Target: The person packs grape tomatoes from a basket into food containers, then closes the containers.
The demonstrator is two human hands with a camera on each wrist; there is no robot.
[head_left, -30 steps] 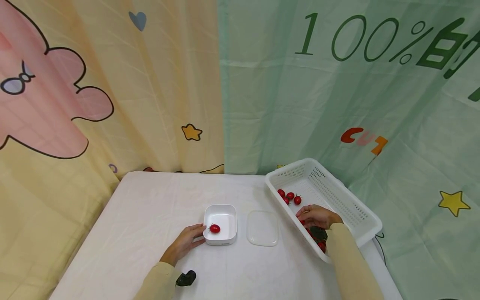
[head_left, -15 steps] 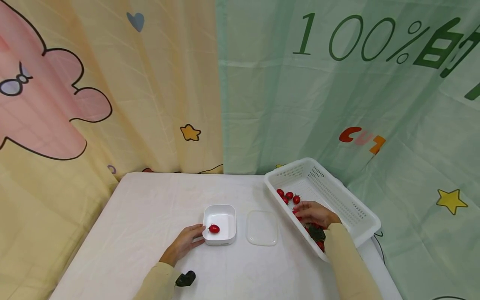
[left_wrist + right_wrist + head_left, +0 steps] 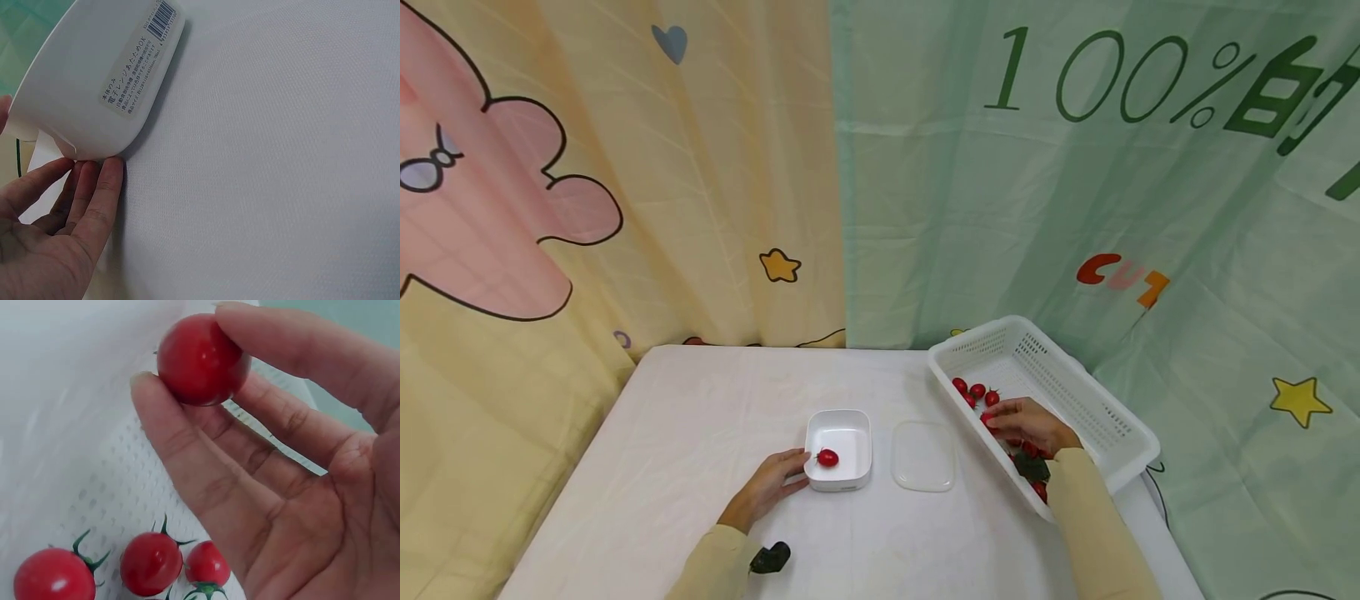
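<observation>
My right hand (image 3: 1028, 423) reaches into a white slatted basket (image 3: 1112, 417). Between thumb and fingers it pinches a cherry tomato (image 3: 203, 359), raised above other cherry tomatoes (image 3: 151, 564) with green stems. In the head view the pinched cherry tomato (image 3: 987, 421) shows at the fingertips. On the left, a small square white container (image 3: 850, 484) stands on the table with one cherry tomato (image 3: 827, 457) inside. My left hand (image 3: 769, 485) touches its left side; in the left wrist view, fairly straight fingers (image 3: 103, 197) rest against the lower corner of the container (image 3: 81, 81).
A translucent square lid (image 3: 923, 456) lies flat between container and basket. Several more cherry tomatoes (image 3: 977, 391) lie along the basket's left side. White cloth covers the table (image 3: 722, 400). Yellow and green curtains (image 3: 925, 208) hang behind it.
My right hand has moved slightly up and left within the basket, and a cherry tomato now shows at its fingertips. The left hand and the container stay put.
</observation>
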